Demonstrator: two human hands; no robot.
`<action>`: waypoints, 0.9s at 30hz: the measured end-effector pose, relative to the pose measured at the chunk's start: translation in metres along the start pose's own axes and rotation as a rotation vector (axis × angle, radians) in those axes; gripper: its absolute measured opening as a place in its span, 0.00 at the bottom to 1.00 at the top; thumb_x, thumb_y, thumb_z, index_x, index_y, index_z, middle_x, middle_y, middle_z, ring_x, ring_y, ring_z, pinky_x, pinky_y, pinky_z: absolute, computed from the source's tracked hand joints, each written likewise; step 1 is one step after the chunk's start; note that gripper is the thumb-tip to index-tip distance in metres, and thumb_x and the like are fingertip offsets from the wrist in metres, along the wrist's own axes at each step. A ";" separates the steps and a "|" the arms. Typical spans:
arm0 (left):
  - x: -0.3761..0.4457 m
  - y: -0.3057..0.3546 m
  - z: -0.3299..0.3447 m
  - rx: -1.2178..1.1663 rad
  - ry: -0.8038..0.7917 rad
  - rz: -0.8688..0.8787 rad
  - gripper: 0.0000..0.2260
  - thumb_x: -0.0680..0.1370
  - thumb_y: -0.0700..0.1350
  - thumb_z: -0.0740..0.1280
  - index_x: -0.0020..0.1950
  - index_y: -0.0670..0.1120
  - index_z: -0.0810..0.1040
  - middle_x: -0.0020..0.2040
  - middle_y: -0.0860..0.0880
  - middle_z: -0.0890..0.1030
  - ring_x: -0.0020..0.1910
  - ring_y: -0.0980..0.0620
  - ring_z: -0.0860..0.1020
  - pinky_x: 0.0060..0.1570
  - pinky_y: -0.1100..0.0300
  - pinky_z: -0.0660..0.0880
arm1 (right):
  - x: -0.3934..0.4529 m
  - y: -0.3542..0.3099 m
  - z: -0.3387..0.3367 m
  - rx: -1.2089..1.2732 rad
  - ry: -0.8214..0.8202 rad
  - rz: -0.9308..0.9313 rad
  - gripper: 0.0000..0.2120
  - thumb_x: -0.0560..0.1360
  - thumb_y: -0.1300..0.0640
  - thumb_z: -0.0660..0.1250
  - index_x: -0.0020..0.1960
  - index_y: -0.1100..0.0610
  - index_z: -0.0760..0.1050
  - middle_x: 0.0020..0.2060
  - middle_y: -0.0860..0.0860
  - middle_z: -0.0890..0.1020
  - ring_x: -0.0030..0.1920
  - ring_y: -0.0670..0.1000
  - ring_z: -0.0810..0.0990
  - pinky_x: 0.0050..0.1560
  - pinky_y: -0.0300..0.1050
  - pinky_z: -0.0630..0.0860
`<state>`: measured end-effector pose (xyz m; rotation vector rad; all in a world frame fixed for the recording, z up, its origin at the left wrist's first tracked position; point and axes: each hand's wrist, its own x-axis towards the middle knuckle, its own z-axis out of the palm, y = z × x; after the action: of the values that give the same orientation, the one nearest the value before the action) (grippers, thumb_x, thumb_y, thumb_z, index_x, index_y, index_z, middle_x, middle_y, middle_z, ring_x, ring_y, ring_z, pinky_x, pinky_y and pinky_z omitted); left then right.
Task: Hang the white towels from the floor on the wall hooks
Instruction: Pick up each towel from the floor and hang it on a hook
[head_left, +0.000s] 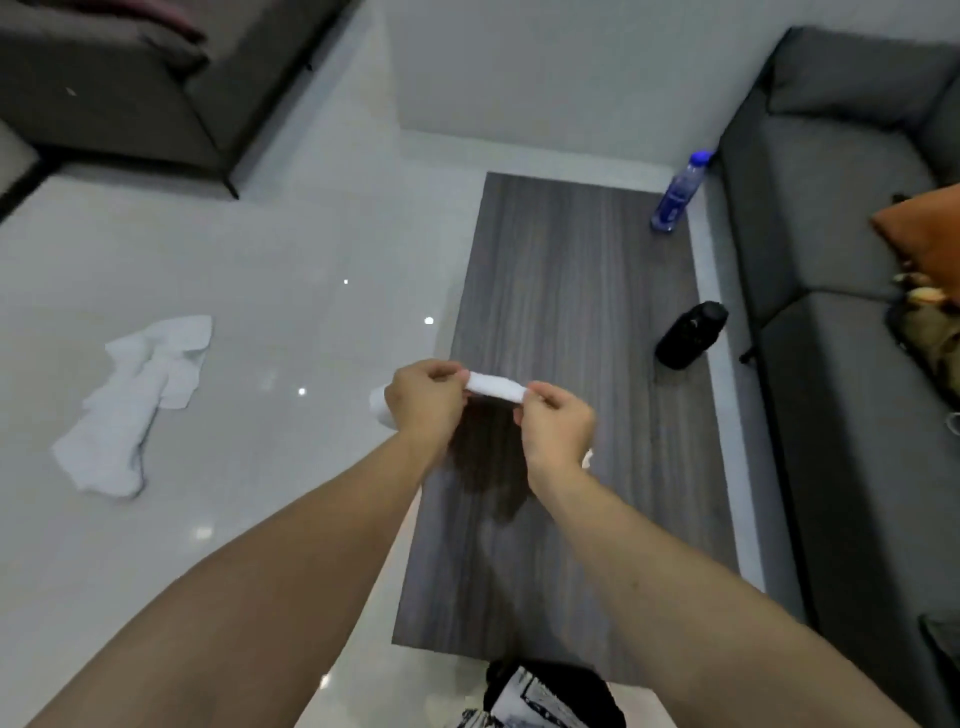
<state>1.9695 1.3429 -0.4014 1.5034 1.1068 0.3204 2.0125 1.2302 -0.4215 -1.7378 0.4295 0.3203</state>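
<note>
My left hand (423, 397) and right hand (556, 428) each pinch one end of a white towel (496, 388), stretched taut between them above the near edge of the table (571, 291). A second towel (137, 400) lies crumpled on the floor (270, 270), well left. Two bottles stand on the table.
</note>
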 end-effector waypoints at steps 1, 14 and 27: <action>-0.006 0.012 -0.019 0.075 -0.001 0.091 0.07 0.72 0.39 0.73 0.48 0.48 0.86 0.44 0.50 0.85 0.44 0.49 0.84 0.56 0.53 0.79 | -0.015 -0.014 -0.002 -0.070 -0.026 -0.096 0.10 0.71 0.60 0.69 0.51 0.54 0.84 0.44 0.50 0.86 0.47 0.52 0.84 0.54 0.47 0.80; -0.098 0.114 -0.342 0.591 0.377 0.670 0.07 0.70 0.55 0.74 0.40 0.53 0.82 0.42 0.56 0.77 0.43 0.53 0.74 0.42 0.61 0.67 | -0.259 -0.153 0.064 -0.709 -0.323 -1.216 0.07 0.77 0.54 0.65 0.49 0.55 0.80 0.42 0.53 0.82 0.45 0.56 0.78 0.43 0.47 0.70; -0.216 0.062 -0.684 0.521 0.660 0.421 0.06 0.70 0.51 0.75 0.37 0.53 0.80 0.38 0.54 0.81 0.42 0.54 0.77 0.39 0.62 0.73 | -0.545 -0.166 0.251 -0.610 -0.930 -1.755 0.03 0.76 0.55 0.66 0.47 0.54 0.74 0.42 0.53 0.81 0.44 0.57 0.77 0.41 0.48 0.70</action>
<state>1.3867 1.6107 -0.0736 2.1849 1.4482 0.9230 1.6064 1.5651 -0.0893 -1.6501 -1.9345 -0.1026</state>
